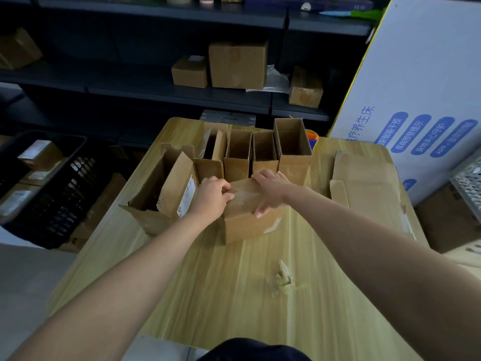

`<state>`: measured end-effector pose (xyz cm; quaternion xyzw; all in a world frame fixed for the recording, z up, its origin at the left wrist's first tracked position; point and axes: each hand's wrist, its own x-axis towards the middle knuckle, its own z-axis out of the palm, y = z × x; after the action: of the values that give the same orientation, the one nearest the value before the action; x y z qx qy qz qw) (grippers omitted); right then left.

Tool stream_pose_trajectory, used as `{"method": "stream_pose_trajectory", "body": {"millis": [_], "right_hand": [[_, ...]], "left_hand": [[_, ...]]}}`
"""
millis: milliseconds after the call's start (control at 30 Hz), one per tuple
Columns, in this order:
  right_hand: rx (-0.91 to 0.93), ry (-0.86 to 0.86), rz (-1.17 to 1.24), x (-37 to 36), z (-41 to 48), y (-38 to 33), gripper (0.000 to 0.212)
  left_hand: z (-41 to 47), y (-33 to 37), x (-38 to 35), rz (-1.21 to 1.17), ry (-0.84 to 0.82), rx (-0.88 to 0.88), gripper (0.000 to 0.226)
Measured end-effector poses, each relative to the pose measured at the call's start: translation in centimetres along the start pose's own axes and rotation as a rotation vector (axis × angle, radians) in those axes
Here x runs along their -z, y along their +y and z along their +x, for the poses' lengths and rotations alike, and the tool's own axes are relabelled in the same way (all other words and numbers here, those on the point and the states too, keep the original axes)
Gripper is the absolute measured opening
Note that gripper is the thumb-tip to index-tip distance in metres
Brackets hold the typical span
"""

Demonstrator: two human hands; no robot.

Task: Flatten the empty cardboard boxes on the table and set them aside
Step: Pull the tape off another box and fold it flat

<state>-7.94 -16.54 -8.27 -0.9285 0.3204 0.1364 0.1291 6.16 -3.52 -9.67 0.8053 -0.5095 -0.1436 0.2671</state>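
Observation:
A closed, taped cardboard box point(248, 221) sits in the middle of the wooden table point(234, 295). My left hand point(212, 198) has its fingers curled at the box's top left edge, pinching at the tape. My right hand point(269, 191) grips the box's top, fingers over the far edge and thumb on the near face. Behind stand several open, upright cardboard boxes in a row point(263, 152). A larger open box with a white label point(166, 194) stands to the left. Flattened cardboard point(369, 188) lies at the table's right side.
A crumpled clear tape scrap point(282, 280) lies on the near table. A black crate point(49, 183) of boxes stands on the left. Dark shelving point(182, 87) with cardboard boxes runs behind. A big white printed carton point(416, 87) leans at the right. An orange object point(312, 138) peeks behind the row.

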Motion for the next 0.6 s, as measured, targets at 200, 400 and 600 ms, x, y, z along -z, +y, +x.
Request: {"method": "stream_pose_trajectory", "body": {"millis": [200, 400, 600], "right_hand": [[-0.03, -0.027, -0.053, 0.4, -0.1, -0.7, 0.117], [-0.053, -0.04, -0.088, 0.5, -0.5, -1.1, 0.115], [-0.066, -0.054, -0.117, 0.8, -0.4, -1.5, 0.113]], "left_hand": [[0.3, 1.0, 0.3, -0.019, -0.084, 0.055, 0.007], [0.0, 1.2, 0.2, -0.019, -0.159, -0.043, 0.015], [-1.5, -0.2, 1.1, -0.252, -0.259, -0.049, 0.021]]}}
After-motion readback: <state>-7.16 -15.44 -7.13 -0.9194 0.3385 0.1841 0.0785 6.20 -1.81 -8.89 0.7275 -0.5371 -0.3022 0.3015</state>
